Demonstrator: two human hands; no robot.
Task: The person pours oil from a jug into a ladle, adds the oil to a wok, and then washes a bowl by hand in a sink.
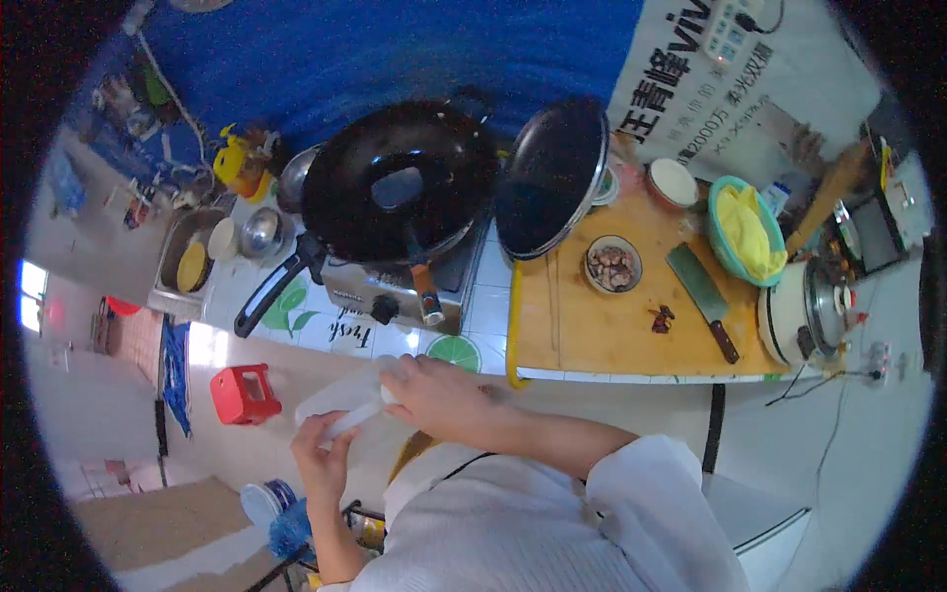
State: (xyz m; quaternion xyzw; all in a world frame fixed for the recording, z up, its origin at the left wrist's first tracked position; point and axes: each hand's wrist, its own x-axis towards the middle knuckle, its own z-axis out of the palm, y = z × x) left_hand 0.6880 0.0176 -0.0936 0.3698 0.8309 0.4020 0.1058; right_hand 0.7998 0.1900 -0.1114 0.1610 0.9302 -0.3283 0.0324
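Between my hands, before the counter's front edge, is a translucent white plastic container, probably a jug. My left hand grips its near side, around what looks like a handle. My right hand closes its fingers on the upper right end, at a white cap or neck. Whether the cap is loose cannot be seen. Beyond them a dark wok sits on a gas stove. A spatula leans in the wok, its brown handle over the near rim.
A dark lid or pan stands tilted right of the wok. On the wooden cutting board are a bowl of cut meat, a cleaver, dried chilies and chopsticks. The wok's handle juts toward the counter edge.
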